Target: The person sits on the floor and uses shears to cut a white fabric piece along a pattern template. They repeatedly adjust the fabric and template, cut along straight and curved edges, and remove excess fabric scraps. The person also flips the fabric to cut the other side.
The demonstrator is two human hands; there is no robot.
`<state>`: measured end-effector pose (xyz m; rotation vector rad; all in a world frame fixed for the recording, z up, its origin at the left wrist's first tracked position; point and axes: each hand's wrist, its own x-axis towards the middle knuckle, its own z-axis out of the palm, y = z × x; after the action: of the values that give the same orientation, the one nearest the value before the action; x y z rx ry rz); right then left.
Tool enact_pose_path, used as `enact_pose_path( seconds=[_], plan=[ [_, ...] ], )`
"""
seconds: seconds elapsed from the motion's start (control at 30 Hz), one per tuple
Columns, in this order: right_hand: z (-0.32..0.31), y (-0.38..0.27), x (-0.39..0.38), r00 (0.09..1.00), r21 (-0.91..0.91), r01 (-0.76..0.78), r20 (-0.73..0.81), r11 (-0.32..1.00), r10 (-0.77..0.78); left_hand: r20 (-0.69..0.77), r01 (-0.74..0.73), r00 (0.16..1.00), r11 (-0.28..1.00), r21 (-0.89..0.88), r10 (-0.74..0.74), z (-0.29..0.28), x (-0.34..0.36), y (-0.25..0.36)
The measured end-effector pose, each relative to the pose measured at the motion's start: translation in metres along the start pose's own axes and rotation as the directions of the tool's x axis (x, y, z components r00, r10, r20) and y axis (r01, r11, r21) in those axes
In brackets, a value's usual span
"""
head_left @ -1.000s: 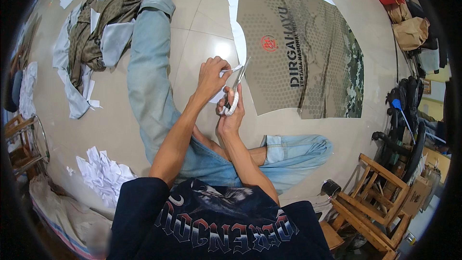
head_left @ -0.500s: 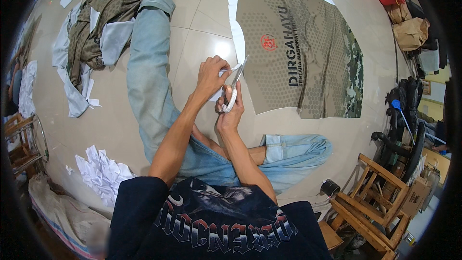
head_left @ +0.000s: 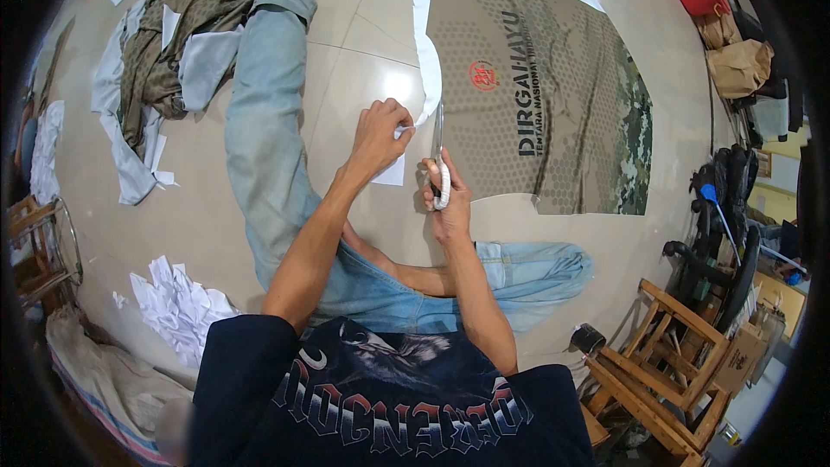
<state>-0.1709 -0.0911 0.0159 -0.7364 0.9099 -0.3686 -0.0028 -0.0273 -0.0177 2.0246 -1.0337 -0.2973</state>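
within the left hand (head_left: 380, 136), the white strip (head_left: 430, 73) disappears.

Matt cloth (head_left: 540, 104), shiny metal scissor blades (head_left: 441, 130)

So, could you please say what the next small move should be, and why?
Perhaps snip up the left edge of the cloth: white margin runs along it beyond the scissors, which the right hand holds there, while the left hand pinches the margin's end.
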Motion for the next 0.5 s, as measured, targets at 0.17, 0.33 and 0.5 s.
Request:
enact_pose_path(
  seconds=[0.17,0.33,0.5],
  plan=[
    [-0.013,-0.017,0.016,0.997,0.010,0.022,0.080,1.000,-0.022,0.037,0.000,0.999,1.000,0.007,0.000,0.000,0.002,0.001],
    [-0.007,-0.026,0.037,0.995,-0.024,0.047,0.094,0.999,-0.045,0.012,-0.011,1.000,1.000,-0.010,0.011,-0.001,0.001,-0.001],
    [-0.008,-0.029,0.041,0.995,-0.038,0.024,0.097,0.999,-0.020,0.023,-0.003,1.000,1.000,-0.001,0.003,-0.001,0.002,0.000]
  ],
)
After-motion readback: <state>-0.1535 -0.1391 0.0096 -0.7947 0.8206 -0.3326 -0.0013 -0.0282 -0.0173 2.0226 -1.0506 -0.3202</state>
